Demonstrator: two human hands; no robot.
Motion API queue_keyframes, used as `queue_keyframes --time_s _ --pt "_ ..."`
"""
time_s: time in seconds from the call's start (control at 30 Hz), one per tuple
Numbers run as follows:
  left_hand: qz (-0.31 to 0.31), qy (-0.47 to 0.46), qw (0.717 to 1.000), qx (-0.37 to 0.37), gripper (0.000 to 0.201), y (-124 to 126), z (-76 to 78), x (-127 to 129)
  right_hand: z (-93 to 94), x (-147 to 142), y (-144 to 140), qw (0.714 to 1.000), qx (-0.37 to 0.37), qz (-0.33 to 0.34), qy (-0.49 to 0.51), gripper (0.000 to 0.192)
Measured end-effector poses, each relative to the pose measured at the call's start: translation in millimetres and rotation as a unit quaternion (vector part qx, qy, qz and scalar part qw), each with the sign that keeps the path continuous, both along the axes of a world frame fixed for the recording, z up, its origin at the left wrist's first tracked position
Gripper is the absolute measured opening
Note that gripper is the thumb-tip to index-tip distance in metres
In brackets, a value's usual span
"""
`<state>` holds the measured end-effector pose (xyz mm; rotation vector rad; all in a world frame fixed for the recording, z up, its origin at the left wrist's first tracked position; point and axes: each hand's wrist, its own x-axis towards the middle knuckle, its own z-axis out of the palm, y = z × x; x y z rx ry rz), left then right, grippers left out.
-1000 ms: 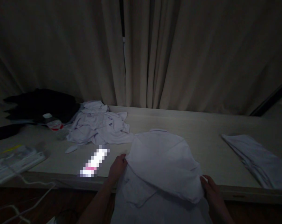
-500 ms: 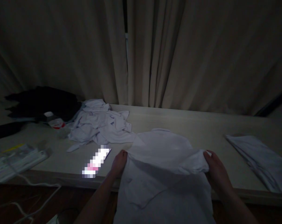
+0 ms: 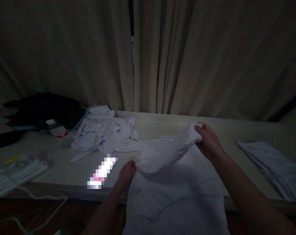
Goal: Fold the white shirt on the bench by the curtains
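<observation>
Pinches a white shirt (image 3: pixel 172 192), spread over the front edge of the tabletop (image 3: pixel 160 124), with left hand (image 3: pixel 127 172) low and right hand (image 3: pixel 209 140) raised. Seems mid-fold; probably calls next for laying the lifted part flat.

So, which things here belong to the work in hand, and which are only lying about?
Work in hand:
white garment, held by left hand and right hand
probably also crumpled white cloth and folded white cloth

Just lying about, it seems:
bottle
dark cloth pile
white cable
bright pixelated object

Likely shirt (image 3: pixel 177 189) in right grip (image 3: pixel 210 140)
</observation>
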<state>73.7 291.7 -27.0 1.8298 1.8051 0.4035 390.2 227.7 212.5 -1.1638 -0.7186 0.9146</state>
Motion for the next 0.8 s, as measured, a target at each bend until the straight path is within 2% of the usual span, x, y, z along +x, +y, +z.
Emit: queue_keyframes --time_s 0.13,0.3,0.5,0.8 --pt "0.001 0.031 1.0 -0.002 0.025 -2 2.5 3 30.7 -9 28 0.999 0.032 0.036 0.021 0.028" --pt "-0.003 0.036 0.999 -0.006 0.027 -4 6.1 4 52.8 -21 48 0.993 0.071 0.083 0.045 0.027" --pt "0.009 0.044 0.999 -0.007 0.022 -4 7.3 2 62.0 -29 51 0.994 0.074 0.082 0.025 0.036" --pt "0.018 0.03 0.999 0.001 0.021 -4 5.7 4 69.6 -11 56 0.997 0.076 0.03 0.0 0.039"
